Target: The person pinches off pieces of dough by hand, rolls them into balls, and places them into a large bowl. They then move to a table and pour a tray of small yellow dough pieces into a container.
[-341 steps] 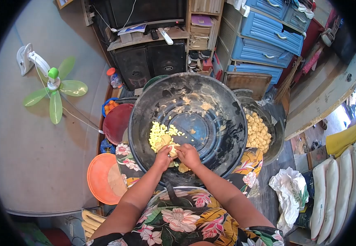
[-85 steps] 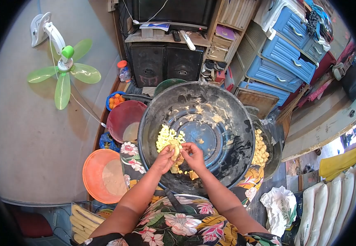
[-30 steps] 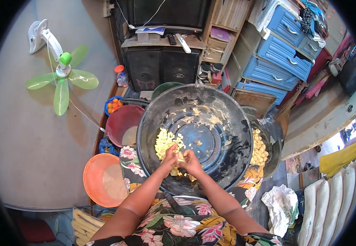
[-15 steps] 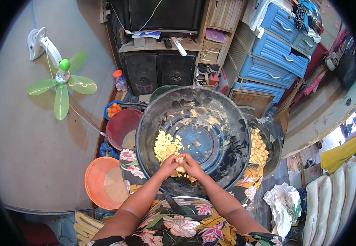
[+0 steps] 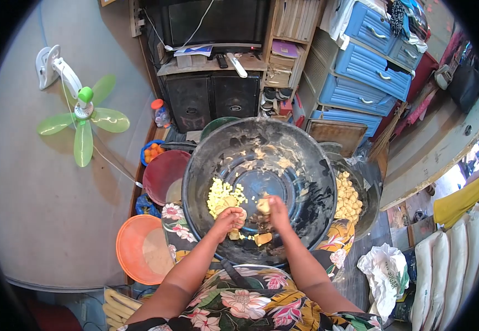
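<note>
My right hand [image 5: 277,214] is closed around a pale lump of dough [image 5: 264,206], held over the middle of a large black basin [image 5: 317,165]. To its left, my left hand [image 5: 229,219] is curled shut above the near part of the basin; what its fingers hold is hidden. Small yellow cubes [image 5: 220,192] lie heaped on the basin floor just beyond the left hand, with a pale dough piece [image 5: 225,202] against them. A yellow-brown block [image 5: 262,239] sits below the hands among a few stray cubes. Dough smears mark the basin's far wall.
On the right, a tub holds many pale dough balls [image 5: 347,198]. An orange basin [image 5: 126,248] with powder and a dark red basin [image 5: 159,171] stand left. A white plastic bag [image 5: 382,273] lies right. Blue drawers [image 5: 355,94] and speakers [image 5: 237,102] stand behind; a green fan [image 5: 84,113] is left.
My hands, together before, are now apart. The right hand has moved right and forward with the lump of dough. My left hand stays near the cubes. The view has shifted slightly.
</note>
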A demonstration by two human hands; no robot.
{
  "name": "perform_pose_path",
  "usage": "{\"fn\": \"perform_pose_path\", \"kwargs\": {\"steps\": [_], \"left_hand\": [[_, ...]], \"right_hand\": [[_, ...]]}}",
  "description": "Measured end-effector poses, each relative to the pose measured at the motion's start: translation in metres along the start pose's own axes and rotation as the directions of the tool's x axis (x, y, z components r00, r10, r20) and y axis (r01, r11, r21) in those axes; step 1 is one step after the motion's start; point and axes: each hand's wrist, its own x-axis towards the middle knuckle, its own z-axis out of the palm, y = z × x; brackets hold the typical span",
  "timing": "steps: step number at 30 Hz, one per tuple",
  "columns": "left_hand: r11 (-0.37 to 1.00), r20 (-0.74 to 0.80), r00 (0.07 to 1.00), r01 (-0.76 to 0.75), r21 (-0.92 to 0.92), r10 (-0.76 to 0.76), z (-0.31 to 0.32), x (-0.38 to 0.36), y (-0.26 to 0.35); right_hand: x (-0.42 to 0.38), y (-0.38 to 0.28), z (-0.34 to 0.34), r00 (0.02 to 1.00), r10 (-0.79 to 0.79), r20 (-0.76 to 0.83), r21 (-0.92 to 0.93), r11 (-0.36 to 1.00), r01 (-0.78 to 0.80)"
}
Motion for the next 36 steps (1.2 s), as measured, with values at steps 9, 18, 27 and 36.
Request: {"fn": "perform_pose_path", "kwargs": {"steps": [9, 18, 27, 36], "left_hand": [[0.986, -0.181, 0.983, 0.039, 0.160, -0.009, -0.015, 0.012, -0.016], [0.977, -0.160, 0.986, -0.007, 0.215, 0.043, -0.009, 0.011, -0.014], [0.953, -0.180, 0.979, -0.040, 0.299, 0.098, -0.008, 0.011, -0.018], [0.900, -0.142, 0.980, -0.067, 0.430, 0.141, -0.016, 0.017, -0.028]], "right_hand": [[0.021, -0.034, -0.123, 0.641, -0.301, -0.706, 0.073, 0.869, 0.489], [0.031, 0.003, -0.164, 0.677, -0.275, -0.683, 0.068, 0.898, 0.434], [0.025, -0.002, -0.143, 0.720, -0.414, -0.557, -0.319, 0.907, 0.275], [0.023, -0.002, -0.141, 0.732, -0.424, -0.533, -0.470, 0.868, 0.160]]}}
